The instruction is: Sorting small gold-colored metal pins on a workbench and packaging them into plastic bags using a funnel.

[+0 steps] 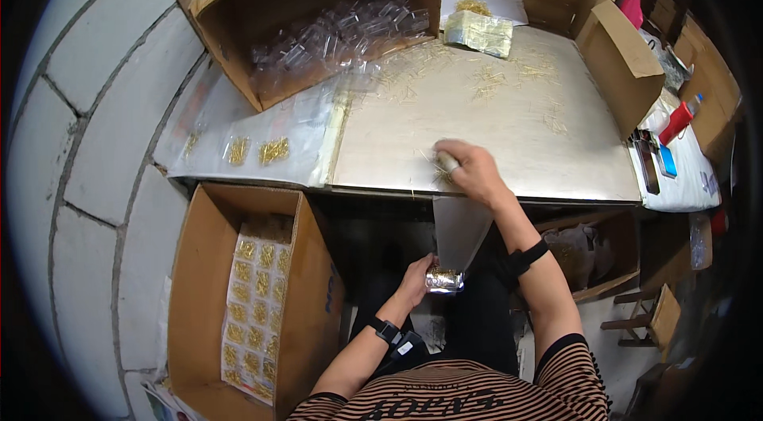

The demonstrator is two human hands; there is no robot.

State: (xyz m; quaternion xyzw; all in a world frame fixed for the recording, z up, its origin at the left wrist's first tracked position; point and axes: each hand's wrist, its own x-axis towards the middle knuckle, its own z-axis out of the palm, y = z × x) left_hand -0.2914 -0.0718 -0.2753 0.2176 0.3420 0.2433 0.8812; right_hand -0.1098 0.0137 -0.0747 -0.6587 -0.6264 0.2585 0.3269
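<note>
My left hand [414, 281], below the table's front edge, grips a small clear plastic box [443, 280] with gold-coloured pins inside. The box sits at the lower end of a grey chute [459, 226] that slopes down from the table edge. Above the chute, my right hand [474, 172] is curled low over the metal tabletop [389, 143]. Something pale shows between its fingers, too blurred to name. A few thin gold pins [442, 174] lie right beside these fingers.
At the back left, a cardboard box [230, 31] on its side holds many clear plastic boxes [342, 35]. Pins lie scattered [489, 83] across the tabletop. Filled boxes [273, 151] stand at left; rows of more [256, 302] fill a carton below. Cardboard walls [616, 63] border the right.
</note>
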